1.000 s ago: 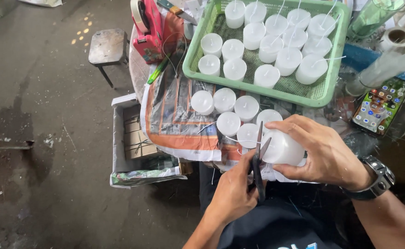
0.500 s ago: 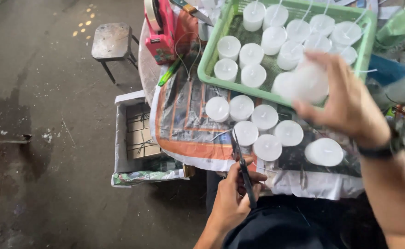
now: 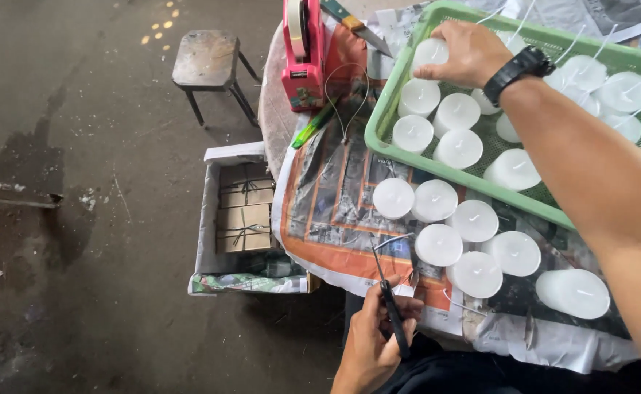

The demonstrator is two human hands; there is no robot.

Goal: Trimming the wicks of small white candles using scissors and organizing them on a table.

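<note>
Right hand (image 3: 466,51) grips a white candle (image 3: 431,52) in the green basket (image 3: 401,95); left hand (image 3: 371,343) clasps scissors (image 3: 392,306).

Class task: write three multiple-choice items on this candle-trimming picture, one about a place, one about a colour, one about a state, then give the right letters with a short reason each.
1. Where is the right hand?
A. On the stool
B. Setting a white candle in the green basket
C. On the tape dispenser

2. What colour is the tape dispenser?
A. Pink-red
B. Blue
C. Yellow

3. How are the scissors in the left hand?
A. Lying flat on the newspaper
B. Cutting a wick
C. Gripped, blades pointing up, cutting nothing

Answers: 1 B, the fingers rest on a candle at the basket's far corner. 2 A, its body is pink-red. 3 C, the fist holds the handles and the blades touch no wick.
</note>
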